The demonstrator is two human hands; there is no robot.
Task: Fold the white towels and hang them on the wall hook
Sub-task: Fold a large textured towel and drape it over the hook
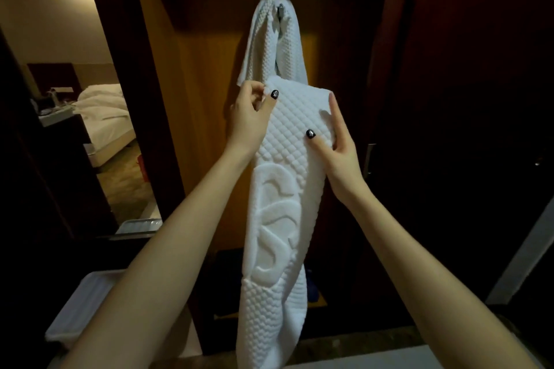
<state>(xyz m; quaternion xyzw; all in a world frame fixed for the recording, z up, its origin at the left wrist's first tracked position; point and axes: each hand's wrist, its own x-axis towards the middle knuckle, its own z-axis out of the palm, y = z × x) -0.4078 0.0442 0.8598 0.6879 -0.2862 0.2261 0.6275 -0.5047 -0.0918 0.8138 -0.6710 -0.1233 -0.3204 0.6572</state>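
At far left an opening looks into a dim bedroom, where a bed point(105, 111) with rumpled white linen stands on patterned carpet point(126, 189). A dark desk point(57, 121) just beside it carries small items too dim to make out. A red object point(143, 168) lies on the carpet near the foot of the bed. Low in the foreground a pale bin point(81, 305) sits partly behind the person's left forearm.

An orange wood panel point(204, 93) fills the middle wall. In front of it the left hand point(248, 117) takes the top left corner of a white quilted towel point(281, 219), its grip narrow, thumb and fingertips pinching the cloth. The towel bears a raised curved emblem and hangs long between both arms, down past the lower edge of the view. Its top edge overlaps the lower ends of a hung towel point(266, 48), which is draped over the metal hook point(280, 10) high on the panel, with both ends down.

The right hand point(340, 150) holds the towel's right edge, thumb on the front and fingers behind. Beyond it stands a dark door point(449, 99) with a pale handle point(370, 159).
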